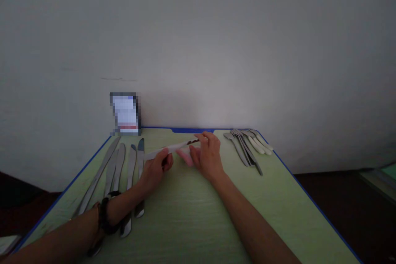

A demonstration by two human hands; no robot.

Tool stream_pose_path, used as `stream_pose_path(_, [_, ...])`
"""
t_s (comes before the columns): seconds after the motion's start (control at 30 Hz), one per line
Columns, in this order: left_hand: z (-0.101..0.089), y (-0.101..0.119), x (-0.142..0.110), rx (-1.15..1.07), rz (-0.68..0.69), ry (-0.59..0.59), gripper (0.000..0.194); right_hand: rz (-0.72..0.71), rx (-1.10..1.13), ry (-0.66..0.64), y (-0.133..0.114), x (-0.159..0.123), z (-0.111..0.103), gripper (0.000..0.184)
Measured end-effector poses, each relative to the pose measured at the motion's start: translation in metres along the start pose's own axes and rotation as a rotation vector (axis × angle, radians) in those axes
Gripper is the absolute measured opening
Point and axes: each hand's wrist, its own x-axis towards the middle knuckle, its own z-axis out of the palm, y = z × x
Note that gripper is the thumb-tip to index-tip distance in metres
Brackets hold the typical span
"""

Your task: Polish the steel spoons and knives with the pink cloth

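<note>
Above the middle of the table, my left hand (157,167) is closed around a long, pale metal table knife (177,147). Its far right end looks dark and reaches the fingers of my right hand (209,154). A soft pink cloth (185,157) hangs beneath the knife, pinched in my right hand. Which end of the knife is the blade I cannot tell. Left of my left hand lie several knives (131,165) in a loose row, partly hidden by my forearm. To the right is a bunch of spoons and forks (244,148), some with white handles (256,145).
A lit phone or tablet, blurred out (126,113), leans on the wall at the table's back left corner. The pale green table (185,222) has a blue edge and stands against a plain wall (198,41).
</note>
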Motion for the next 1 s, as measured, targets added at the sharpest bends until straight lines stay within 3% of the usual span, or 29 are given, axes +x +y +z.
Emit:
stream_pose_path(0.2, [0.002, -0.003, -0.008, 0.057, 0.034, -0.073, 0.042, -0.222, 0.017, -0.313, 0.001, 0.004, 0.0, 0.01])
stream_pose_path(0.33, [0.001, -0.007, -0.007, 0.092, 0.077, -0.081, 0.044, -0.206, -0.02, -0.414, -0.003, 0.004, 0.0, 0.013])
stream_pose_path(0.5, [0.0, -0.009, -0.005, 0.16, 0.133, -0.033, 0.049, -0.037, 0.116, -0.599, -0.007, 0.005, -0.003, 0.019])
stream_pose_path(0.57, [-0.001, -0.007, -0.004, 0.21, 0.216, -0.076, 0.046, 0.054, 0.155, -0.644, -0.008, 0.008, -0.004, 0.022])
stream_pose_path(0.67, [-0.002, -0.003, -0.004, 0.306, 0.346, -0.154, 0.028, 0.202, 0.197, -0.662, -0.009, 0.016, -0.007, 0.019])
stream_pose_path(0.77, [-0.003, 0.001, -0.003, 0.396, 0.508, -0.131, 0.018, 0.285, 0.267, -0.604, -0.009, 0.027, -0.014, 0.02])
stream_pose_path(0.87, [-0.003, 0.0, -0.002, 0.457, 0.627, -0.138, 0.013, 0.361, 0.184, -0.565, -0.008, 0.036, -0.023, 0.028])
stream_pose_path(1.0, [-0.002, -0.002, -0.001, 0.559, 0.641, -0.161, 0.01, 0.504, -0.071, -0.745, 0.004, 0.035, -0.029, 0.029])
